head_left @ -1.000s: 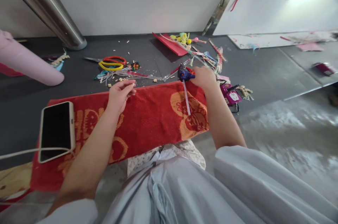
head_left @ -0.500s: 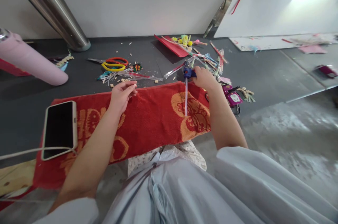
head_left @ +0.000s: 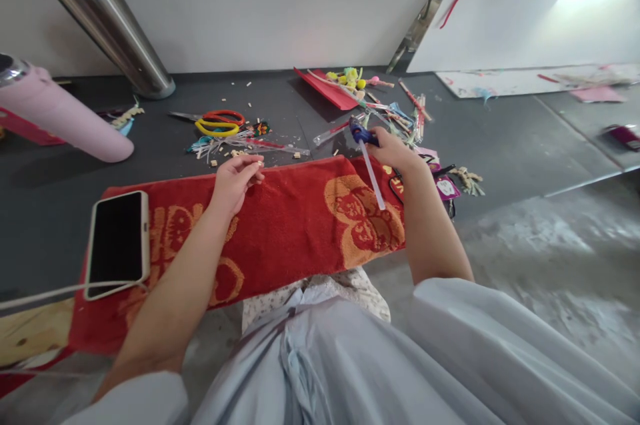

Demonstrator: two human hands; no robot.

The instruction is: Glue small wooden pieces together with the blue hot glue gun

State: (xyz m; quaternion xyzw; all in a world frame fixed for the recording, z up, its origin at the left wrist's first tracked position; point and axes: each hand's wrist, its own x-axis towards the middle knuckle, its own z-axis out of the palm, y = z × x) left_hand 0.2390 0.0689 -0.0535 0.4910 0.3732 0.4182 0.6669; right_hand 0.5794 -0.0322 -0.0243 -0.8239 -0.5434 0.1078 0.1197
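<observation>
Blue plastic marks the small glue gun (head_left: pixel 362 135) held in the right hand (head_left: pixel 395 151), whose fingers are curled closed around its body above the far edge of the red towel (head_left: pixel 280 225); a translucent glue stick (head_left: pixel 373 177) juts from the back of the gun toward the person, slanting over the towel's orange pattern; the left hand (head_left: pixel 234 179) hovers over the towel's far edge with thumb and fingertips (head_left: pixel 256 161) pinched together on a tiny pale bead-like piece (head_left: pixel 259 161), too small to identify further; the towel lies across the dark grey floor mat (head_left: pixel 60 198) in front of the person's lap; a smartphone (head_left: pixel 118 243) with a dark screen lies on the towel's left end, a white cable (head_left: pixel 45 294) running from it to the left; beyond the towel lie scissors (head_left: pixel 218 122) with red and yellow handles beside a tangle of ribbons and small wooden bits (head_left: pixel 235 145); further right a red paper sheet (head_left: pixel 330 91) carries yellow pom-poms (head_left: pixel 347 75), with a heap of coloured sticks and strips (head_left: pixel 400 115) near it; a pink bottle (head_left: pixel 60 125) lies on its side at the left, and a metal column (head_left: pixel 120 45) rises by the white wall.
</observation>
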